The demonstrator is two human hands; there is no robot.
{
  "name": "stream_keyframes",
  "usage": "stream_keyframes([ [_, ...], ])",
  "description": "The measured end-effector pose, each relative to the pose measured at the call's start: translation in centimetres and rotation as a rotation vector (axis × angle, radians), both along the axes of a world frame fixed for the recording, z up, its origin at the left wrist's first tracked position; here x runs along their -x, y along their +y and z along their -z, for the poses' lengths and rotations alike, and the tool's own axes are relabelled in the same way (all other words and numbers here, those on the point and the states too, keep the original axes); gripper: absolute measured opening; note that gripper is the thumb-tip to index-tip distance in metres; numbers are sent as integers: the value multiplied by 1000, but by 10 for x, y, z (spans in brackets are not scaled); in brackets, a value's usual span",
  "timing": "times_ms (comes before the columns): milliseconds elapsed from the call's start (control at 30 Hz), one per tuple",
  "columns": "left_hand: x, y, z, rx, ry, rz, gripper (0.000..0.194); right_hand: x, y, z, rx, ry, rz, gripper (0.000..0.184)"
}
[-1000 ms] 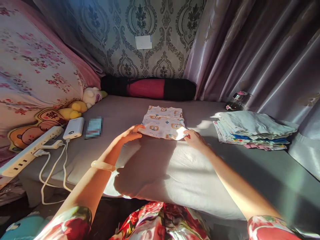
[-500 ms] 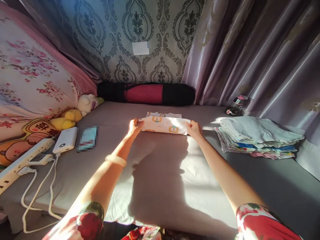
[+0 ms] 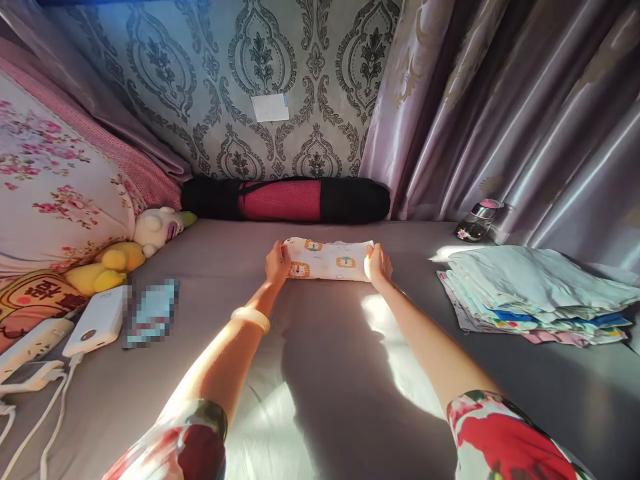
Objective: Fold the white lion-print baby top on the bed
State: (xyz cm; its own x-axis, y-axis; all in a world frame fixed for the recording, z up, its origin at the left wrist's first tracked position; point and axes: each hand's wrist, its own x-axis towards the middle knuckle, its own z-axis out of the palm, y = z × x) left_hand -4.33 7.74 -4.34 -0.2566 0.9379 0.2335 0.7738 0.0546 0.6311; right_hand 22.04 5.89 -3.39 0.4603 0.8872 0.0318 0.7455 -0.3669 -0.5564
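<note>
A small white cloth with orange animal prints point(image 3: 327, 259) lies folded into a narrow band on the grey bed sheet point(image 3: 320, 360), near the far wall. My left hand point(image 3: 277, 262) grips its left end with the fingers closed. At the right end my right hand point(image 3: 378, 263) holds the cloth the same way. Both arms reach forward across the bed, and a pale bangle point(image 3: 250, 317) sits on my left wrist.
A stack of folded clothes point(image 3: 535, 293) lies to the right. A black and red roll point(image 3: 287, 199) rests against the wall. On the left are plush toys point(image 3: 130, 250), a white power bank point(image 3: 95, 322) with cables, and a blurred flat object point(image 3: 151, 313). A small bottle point(image 3: 475, 220) stands by the curtain.
Both hands lifted the cloth's near edge and folded it away from me, making a narrower band. The view tilted up and forward.
</note>
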Motion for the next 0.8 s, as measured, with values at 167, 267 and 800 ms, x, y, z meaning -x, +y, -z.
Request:
stream_keyframes([
  [167,-1,14,6,45,75,-4,31,-6,19,8,-20,-81,-47,48],
  [267,-2,21,8,58,123,0,33,-7,27,11,-39,-116,-68,49],
  [800,-4,34,8,125,159,-8,33,-11,39,14,30,-95,-68,46],
])
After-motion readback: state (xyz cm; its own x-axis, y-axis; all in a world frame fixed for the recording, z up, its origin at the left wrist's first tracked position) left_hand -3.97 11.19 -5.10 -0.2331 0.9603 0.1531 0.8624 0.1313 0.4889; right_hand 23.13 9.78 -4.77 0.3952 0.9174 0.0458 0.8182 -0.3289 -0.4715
